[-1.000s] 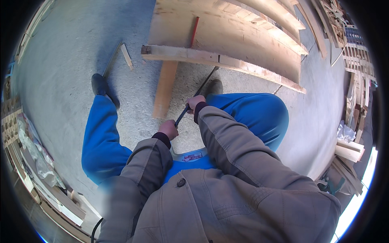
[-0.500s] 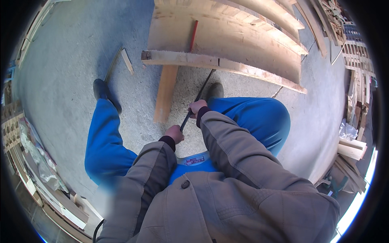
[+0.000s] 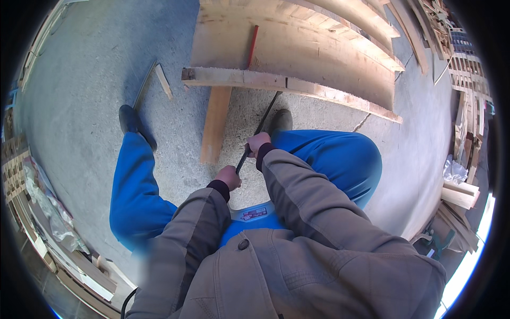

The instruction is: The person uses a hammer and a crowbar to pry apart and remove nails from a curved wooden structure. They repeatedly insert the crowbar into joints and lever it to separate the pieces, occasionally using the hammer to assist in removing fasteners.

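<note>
A long dark pry bar (image 3: 260,125) slants up and away between my legs. My left hand (image 3: 228,176) is wrapped round its near end, and my right hand (image 3: 258,143) grips it farther up the shaft. Its far tip meets the lower edge of a pale wooden pallet (image 3: 319,92), where the edge board hides the end. A red pencil-like stick (image 3: 253,47) rests against the pallet's broad board. From under that edge board, a loose plank (image 3: 216,125) juts toward me, left of the bar.
Beside my left shoe (image 3: 128,119) lie a thin strip (image 3: 145,85) and a short wood offcut (image 3: 163,82) on the concrete floor (image 3: 85,122). Stacked timber (image 3: 461,195) and clear plastic wrap (image 3: 455,171) line the right side. More boards and plastic sheeting (image 3: 53,212) stand at left.
Hardly anything differs. Both hands keep their hold on the pry bar, and the pallet and plank appear shifted very slightly left in view.
</note>
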### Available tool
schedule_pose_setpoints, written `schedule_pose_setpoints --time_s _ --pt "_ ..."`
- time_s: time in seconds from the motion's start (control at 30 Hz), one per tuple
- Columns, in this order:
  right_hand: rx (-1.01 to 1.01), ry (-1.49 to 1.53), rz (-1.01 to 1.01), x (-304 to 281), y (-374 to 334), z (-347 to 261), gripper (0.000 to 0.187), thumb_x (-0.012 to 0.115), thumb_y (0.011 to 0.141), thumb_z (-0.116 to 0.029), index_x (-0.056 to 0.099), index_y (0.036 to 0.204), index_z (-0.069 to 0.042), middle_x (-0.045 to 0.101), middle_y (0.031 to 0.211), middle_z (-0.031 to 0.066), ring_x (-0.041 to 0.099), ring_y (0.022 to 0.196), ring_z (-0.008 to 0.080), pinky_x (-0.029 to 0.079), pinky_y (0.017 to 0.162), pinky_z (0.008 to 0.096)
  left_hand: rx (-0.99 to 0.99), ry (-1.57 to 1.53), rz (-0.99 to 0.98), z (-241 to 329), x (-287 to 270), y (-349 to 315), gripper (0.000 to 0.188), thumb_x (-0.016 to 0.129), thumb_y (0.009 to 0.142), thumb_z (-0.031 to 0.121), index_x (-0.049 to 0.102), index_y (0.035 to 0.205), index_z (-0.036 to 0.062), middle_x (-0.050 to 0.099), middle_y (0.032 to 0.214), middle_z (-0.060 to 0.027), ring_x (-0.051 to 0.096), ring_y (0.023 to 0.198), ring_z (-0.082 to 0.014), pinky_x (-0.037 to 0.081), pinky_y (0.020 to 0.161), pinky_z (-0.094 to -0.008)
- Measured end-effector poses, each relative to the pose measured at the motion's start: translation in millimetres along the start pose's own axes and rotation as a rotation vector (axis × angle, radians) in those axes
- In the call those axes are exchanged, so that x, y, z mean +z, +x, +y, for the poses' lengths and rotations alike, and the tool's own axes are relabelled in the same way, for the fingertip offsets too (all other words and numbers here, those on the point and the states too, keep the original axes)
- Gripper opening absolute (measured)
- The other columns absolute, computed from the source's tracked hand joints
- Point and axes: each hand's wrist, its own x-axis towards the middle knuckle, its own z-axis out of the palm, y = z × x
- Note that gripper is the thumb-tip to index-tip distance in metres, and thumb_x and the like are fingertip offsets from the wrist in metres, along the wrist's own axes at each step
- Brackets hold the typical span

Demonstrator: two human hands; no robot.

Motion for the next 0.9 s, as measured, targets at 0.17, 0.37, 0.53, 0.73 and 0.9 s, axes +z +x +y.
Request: schedule_pose_setpoints --time_s 0.17,0.37,0.53,0.73,0.9 --pt "0.272 0.001 0.114 -26 1 -20 0.02 0.062 0.089 -0.026 0.078 0.097 -0.017 0.075 0.096 0.0075 0.072 0.088 0.0257 0.057 0.071 0.0396 0.015 -0.245 -0.089 29 -14 -24 0.028 0.072 0.081 0.018 0.068 0.098 -0.0046 0.075 0.082 -0.0143 0.073 0.083 -0.0258 0.054 0.078 -0.0361" --pt "0.441 0.783 0.257 -113 -97 -103 0.022 0.06 0.096 -0.02 0.063 0.099 0.002 0.066 0.08 0.017 0.067 0.067 0.0301 0.056 0.058 0.0448 0.055 -0.135 -0.058 66 -15 -53 0.022 0.068 0.087 0.016 0.067 0.094 -0.0049 0.075 0.08 -0.0155 0.073 0.073 -0.0219 0.055 0.068 -0.0351" --pt "0.656 1.233 0.056 -146 -179 -182 0.023 0.059 0.097 -0.018 0.061 0.1 0.005 0.066 0.078 0.0179 0.067 0.063 0.0306 0.056 0.057 0.0453 0.08 -0.384 0.057 77 -6 -74 0.027 0.067 0.085 0.024 0.067 0.093 -0.0019 0.068 0.068 -0.0122 0.068 0.061 -0.022 0.053 0.059 -0.0367" --pt "0.389 1.029 -0.147 -162 -182 -176 0.024 0.056 0.094 -0.014 0.07 0.087 0.004 0.071 0.08 0.0172 0.07 0.07 0.0264 0.056 0.063 0.0403 0.193 -0.395 0.214 93 -4 -100 0.017 0.062 0.089 0.015 0.061 0.089 -0.0024 0.055 0.062 -0.0055 0.056 0.05 -0.0169 0.044 0.046 -0.0338" --pt "-0.122 0.402 -0.124 -174 -194 -176 0.028 0.051 0.097 -0.014 0.07 0.085 0.003 0.07 0.082 0.0156 0.07 0.077 0.0275 0.057 0.066 0.0437 0.09 -0.437 0.224 121 -9 -127 0.018 0.062 0.09 0.015 0.062 0.085 -0.0026 0.055 0.061 -0.0045 0.054 0.048 -0.0165 0.042 0.045 -0.0331"
